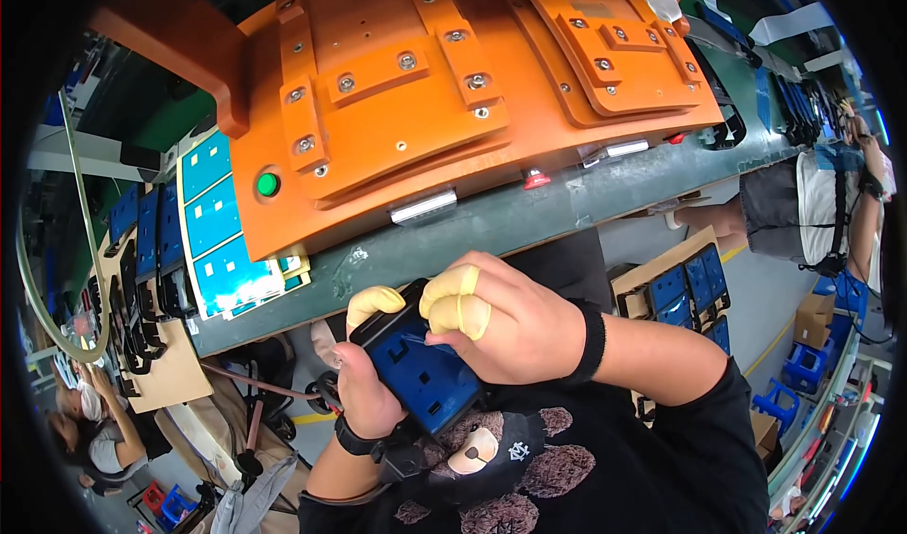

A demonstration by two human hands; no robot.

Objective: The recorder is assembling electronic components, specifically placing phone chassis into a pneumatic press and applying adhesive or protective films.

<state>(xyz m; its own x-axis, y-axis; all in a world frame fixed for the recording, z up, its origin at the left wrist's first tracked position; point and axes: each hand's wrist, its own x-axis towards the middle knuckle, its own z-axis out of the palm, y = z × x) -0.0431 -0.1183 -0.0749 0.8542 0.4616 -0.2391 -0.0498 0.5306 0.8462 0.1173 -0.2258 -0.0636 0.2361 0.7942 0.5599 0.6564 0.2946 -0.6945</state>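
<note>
Clamping fingers of left hand (370,385) and right hand (515,324) on a rectangular, blue-and-black, plastic-looking panel (430,366), likely light, stiff, best held edgewise.

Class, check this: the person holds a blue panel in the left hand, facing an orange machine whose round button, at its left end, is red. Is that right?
No: the head view shows that the round button is green, not red. The rest stands: the left hand holds the blue panel, facing the orange machine.
</note>
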